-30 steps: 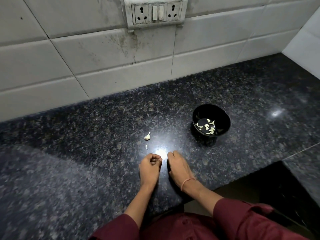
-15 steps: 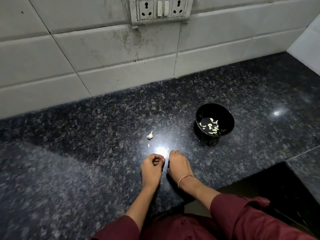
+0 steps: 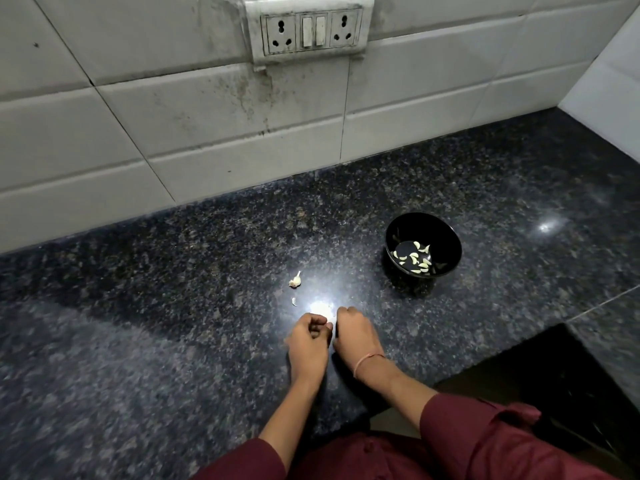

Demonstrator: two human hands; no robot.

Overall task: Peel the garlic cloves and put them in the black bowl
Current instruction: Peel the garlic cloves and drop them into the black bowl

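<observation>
The black bowl (image 3: 448,237) stands on the dark granite counter, to the right of centre, with several peeled garlic cloves (image 3: 415,259) in its bottom. My left hand (image 3: 308,344) and my right hand (image 3: 356,337) rest side by side on the counter in front of the bowl. Their curled fingertips meet and pinch a small pale garlic clove (image 3: 328,325), mostly hidden by fingers and glare. A garlic piece with its tip (image 3: 295,280) lies beyond my left hand, and a tiny white scrap (image 3: 294,301) lies just nearer.
The speckled counter (image 3: 173,341) runs wide to the left and behind the bowl. A tiled wall with a socket panel (image 3: 311,29) rises at the back. At the front right the counter edge drops into a dark gap (image 3: 554,393).
Both hands have stayed together at the same spot, with small finger movements. The view has tilted up a little, showing more of the wall. Bowl and loose garlic have not moved.
</observation>
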